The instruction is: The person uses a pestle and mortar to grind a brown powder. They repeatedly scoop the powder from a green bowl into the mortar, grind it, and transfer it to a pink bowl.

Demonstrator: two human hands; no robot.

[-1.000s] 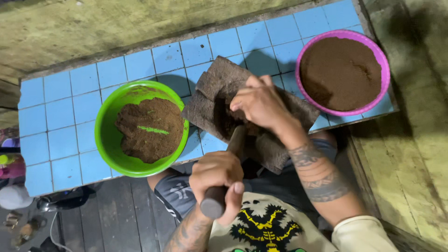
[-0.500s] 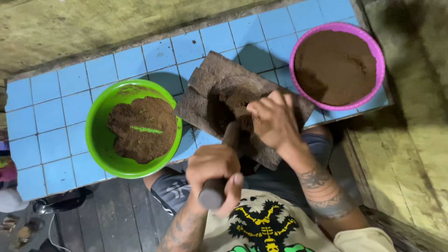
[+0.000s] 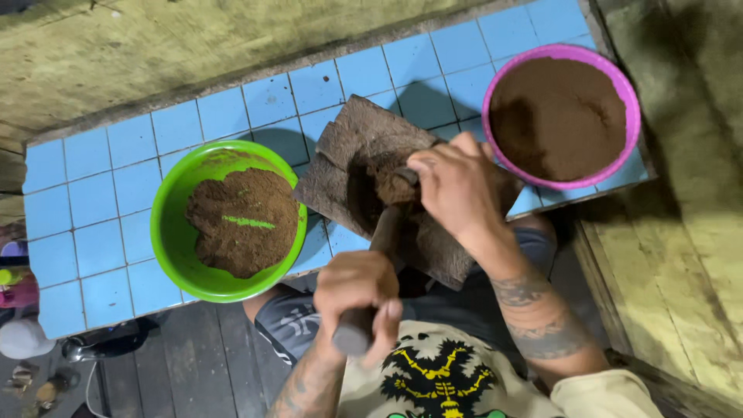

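Note:
My left hand (image 3: 357, 288) grips the dark handle of a tool (image 3: 385, 236) that points up onto a rough brown slab (image 3: 360, 139). The slab lies on a blue tiled counter (image 3: 93, 201) and hangs over its near edge. My right hand (image 3: 457, 186) rests on the slab at the tool's far end, fingers curled over a clump of brown crumbly material (image 3: 393, 186). Left of the slab stands a green bowl (image 3: 166, 224) with a heap of brown powder. At the right stands a pink bowl (image 3: 631, 131) filled with finer brown powder.
A worn yellowish wall runs behind the counter, and yellowish planks (image 3: 681, 255) lie to the right. Dark floorboards (image 3: 193, 364) show below the counter. Small colourful objects (image 3: 19, 294) sit at the left edge. My lap and printed shirt fill the bottom.
My right hand has slid down the slab toward the tool's end and closed over the brown clump. The left hand keeps hold of the handle. The view has drifted slightly.

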